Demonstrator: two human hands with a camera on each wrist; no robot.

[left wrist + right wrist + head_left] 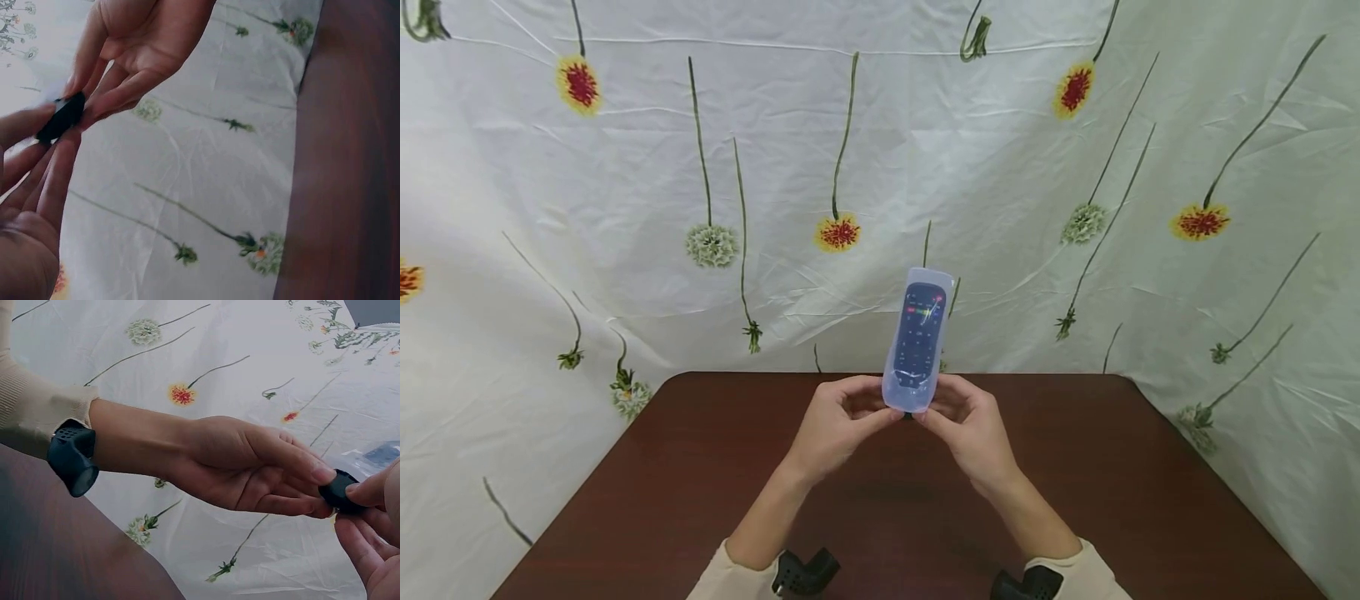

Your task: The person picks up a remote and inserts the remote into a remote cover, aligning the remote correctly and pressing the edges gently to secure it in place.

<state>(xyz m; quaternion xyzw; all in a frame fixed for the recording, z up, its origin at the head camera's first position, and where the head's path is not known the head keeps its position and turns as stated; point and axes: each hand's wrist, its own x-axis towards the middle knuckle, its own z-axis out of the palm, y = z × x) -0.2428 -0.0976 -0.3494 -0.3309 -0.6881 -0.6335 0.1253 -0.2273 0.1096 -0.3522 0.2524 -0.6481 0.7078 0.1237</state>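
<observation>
A dark remote control (919,333) with small coloured buttons stands tilted upright inside a translucent cover (891,392), above the far part of the table. My left hand (831,425) pinches its lower end from the left, thumb in front and fingers behind. From the other side my right hand (977,429) pinches the same end, the two thumbs close together. In the right wrist view the black bottom end of the remote (342,489) shows bare between the fingertips. The left wrist view shows that black end (62,117) too, held by both hands; most of the cover is hidden there.
A dark brown table (700,467) with rounded far corners lies below the hands. Behind it hangs a white cloth (775,167) printed with flowers. Black bands with devices (805,573) sit on both wrists, over beige sleeves (730,575).
</observation>
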